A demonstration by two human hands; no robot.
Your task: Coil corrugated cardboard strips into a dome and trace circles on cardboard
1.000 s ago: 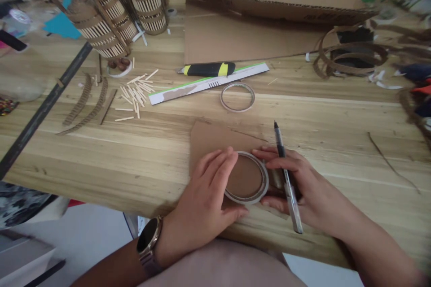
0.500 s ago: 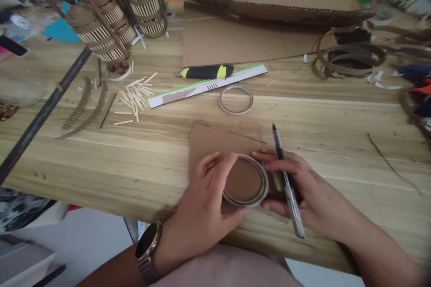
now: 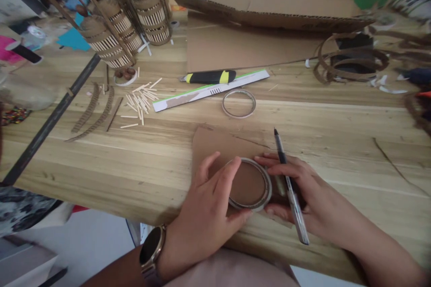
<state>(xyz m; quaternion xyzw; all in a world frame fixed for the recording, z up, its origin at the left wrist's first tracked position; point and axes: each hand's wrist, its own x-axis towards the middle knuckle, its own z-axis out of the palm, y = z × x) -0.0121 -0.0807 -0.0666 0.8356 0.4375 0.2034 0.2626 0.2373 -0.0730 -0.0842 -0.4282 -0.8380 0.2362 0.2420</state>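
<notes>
A cardboard piece (image 3: 215, 141) lies near the table's front edge with a tape ring (image 3: 267, 197) flat on it. Brown cardboard shows through the ring's opening. My left hand (image 3: 205, 202) grips the ring from the left, index finger at its upper rim and thumb at its lower rim. A black-tipped pen (image 3: 293, 202) is held in my right hand (image 3: 306, 188), its tip pointing up and away from the cardboard. The fingertips of that hand rest by the ring's right side, over the cardboard. Part of the cardboard is hidden under both hands.
Beyond the hands lie a second ring (image 3: 239, 103), a white strip (image 3: 198, 95), a utility knife (image 3: 210, 77) and small sticks (image 3: 143, 101). Slatted cylinders (image 3: 107, 45) stand back left. Folded cardboard (image 3: 249, 49) is behind, and curled brown strips (image 3: 350, 60) lie right.
The whole view has shifted slightly, so everything sits a little lower and to the right. Both hands keep about the same hold on the ring and the pen.
</notes>
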